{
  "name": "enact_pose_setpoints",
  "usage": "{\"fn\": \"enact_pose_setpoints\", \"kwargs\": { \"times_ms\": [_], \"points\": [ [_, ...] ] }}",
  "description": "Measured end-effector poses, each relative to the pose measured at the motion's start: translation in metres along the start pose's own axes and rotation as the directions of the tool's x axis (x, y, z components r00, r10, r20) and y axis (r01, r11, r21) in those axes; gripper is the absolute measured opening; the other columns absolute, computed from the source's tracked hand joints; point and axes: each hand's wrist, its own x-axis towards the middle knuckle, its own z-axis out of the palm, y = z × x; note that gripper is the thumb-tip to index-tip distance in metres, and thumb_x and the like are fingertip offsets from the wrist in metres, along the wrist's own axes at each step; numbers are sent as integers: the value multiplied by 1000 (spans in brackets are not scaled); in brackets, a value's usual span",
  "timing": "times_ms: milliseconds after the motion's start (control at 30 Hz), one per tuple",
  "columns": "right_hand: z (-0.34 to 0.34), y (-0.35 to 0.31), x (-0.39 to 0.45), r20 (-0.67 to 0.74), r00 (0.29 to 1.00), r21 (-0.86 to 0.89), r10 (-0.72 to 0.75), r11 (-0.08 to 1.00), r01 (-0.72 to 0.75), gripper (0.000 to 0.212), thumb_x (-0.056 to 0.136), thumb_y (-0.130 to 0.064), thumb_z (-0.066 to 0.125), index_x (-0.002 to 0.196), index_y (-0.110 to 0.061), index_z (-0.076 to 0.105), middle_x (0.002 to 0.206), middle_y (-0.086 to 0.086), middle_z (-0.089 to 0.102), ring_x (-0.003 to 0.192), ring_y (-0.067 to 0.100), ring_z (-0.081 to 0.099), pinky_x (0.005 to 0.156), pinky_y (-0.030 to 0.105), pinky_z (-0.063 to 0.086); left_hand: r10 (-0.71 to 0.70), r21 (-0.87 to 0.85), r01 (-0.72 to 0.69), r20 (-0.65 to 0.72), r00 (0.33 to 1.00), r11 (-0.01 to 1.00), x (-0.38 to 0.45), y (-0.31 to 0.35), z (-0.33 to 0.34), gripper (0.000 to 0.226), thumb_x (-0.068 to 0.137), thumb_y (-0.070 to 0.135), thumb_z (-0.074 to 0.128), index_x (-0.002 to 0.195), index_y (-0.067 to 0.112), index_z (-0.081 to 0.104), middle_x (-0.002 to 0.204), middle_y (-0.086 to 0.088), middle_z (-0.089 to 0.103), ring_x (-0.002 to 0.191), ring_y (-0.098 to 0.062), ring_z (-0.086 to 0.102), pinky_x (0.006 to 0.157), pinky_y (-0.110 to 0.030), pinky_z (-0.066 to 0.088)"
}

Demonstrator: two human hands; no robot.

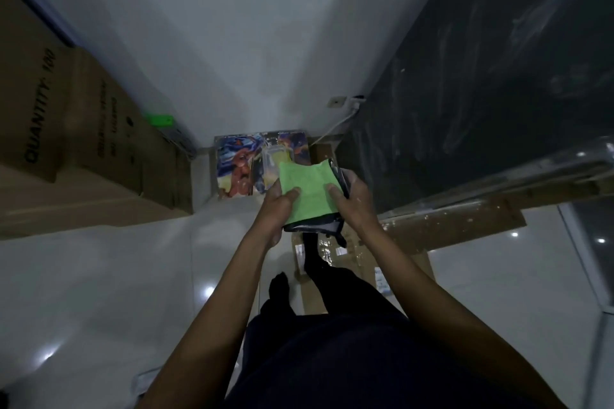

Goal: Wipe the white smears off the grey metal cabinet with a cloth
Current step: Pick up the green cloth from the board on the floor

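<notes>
Holding the green cloth point(307, 189) folded between both hands, you have it at waist height above the floor point(99, 276), its long axis running away from you toward the far wall point(199, 26). A dark border shows along its near edge and its right edge. Your left hand point(277, 209) clasps the cloth's left side with the thumb pressed on top, and your right hand point(352, 201) clasps the right side the same way; the fingers of both are closed on the fabric, mostly hidden beneath it.

The grey metal cabinet point(481, 93) stands to your right, its dark face rising just beside the right hand, so that hand is clearly the nearer one. The white smears point(531, 26) streak across the cabinet's face, mostly toward its upper part, up and to the right of the cloth and well apart from it. The cloth does not touch the cabinet yet.

My reading is that the coming move calls for carrying the cloth rightward and upward in the right hand, flat side turned to the metal. Cardboard boxes point(66, 126) stack along the left wall, away from the work.
</notes>
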Motion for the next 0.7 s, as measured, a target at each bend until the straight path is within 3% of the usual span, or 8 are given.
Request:
{"fn": "enact_pose_setpoints", "kwargs": {
  "times_ms": [67,133,200,233,367,467,533,700],
  "points": [
    [-8,5,-17,-15,1000,8,-7,1000,7,47,98,-16,69,143,-17,56,126,-4,68,116,18,67,97,35,57,14,9,-14,22,1000,1000,-14,-4,6,31,108,11,52,137,18,60,120,3,74,100,-12,75,72,-22,60],
    [-18,7,-32,-37,999,20,-9,1000,10,66,96,-15,71,155,-22,43,133,-16,59,111,-6,60,88,8,49,27,22,-28,45,999,999,-26,-4,16,29,109,10,51,135,18,61,123,-1,73,99,-12,74,73,-23,59],
    [-29,8,-44,-47,997,11,-60,998,60,75,96,-9,69,160,-28,37,132,-30,49,105,-24,52,79,-4,42,49,30,-51,69,996,998,-36,-2,28,29,109,9,50,133,19,61,119,1,74,93,-9,75,72,-23,59],
    [-36,8,-48,-40,995,-19,-93,996,93,70,96,-6,66,158,-29,42,133,-28,52,102,-25,53,75,-4,42,55,36,-58,79,995,998,-42,0,35,29,109,8,50,133,20,61,115,4,74,91,-7,75,71,-22,58],
    [-62,12,-58,-8,992,-158,-125,980,122,37,97,-4,58,124,-23,76,127,14,66,89,12,63,67,17,44,94,71,-101,94,991,992,-60,5,66,27,109,8,49,122,27,62,108,9,74,85,-3,75,65,-18,57],
    [-82,18,-64,8,998,-36,-59,998,59,22,95,-25,72,117,-26,74,129,12,63,109,19,65,86,27,54,112,101,-123,105,988,987,-70,6,93,27,110,10,48,130,24,61,115,6,73,96,-9,73,70,-20,58],
    [-97,26,-67,12,999,3,-52,999,52,31,90,-37,80,119,-27,72,129,10,61,115,22,65,98,36,56,131,99,-141,101,986,985,-77,4,114,28,110,12,48,133,21,61,117,3,74,100,-12,73,72,-21,58],
    [-161,53,-76,-40,996,-29,-80,996,79,40,85,-36,86,121,-25,73,124,7,56,115,23,64,100,39,55,159,137,-171,96,983,976,-95,-7,182,30,111,16,49,138,14,61,127,-8,73,113,-25,72,91,-36,60]
  ]
}}
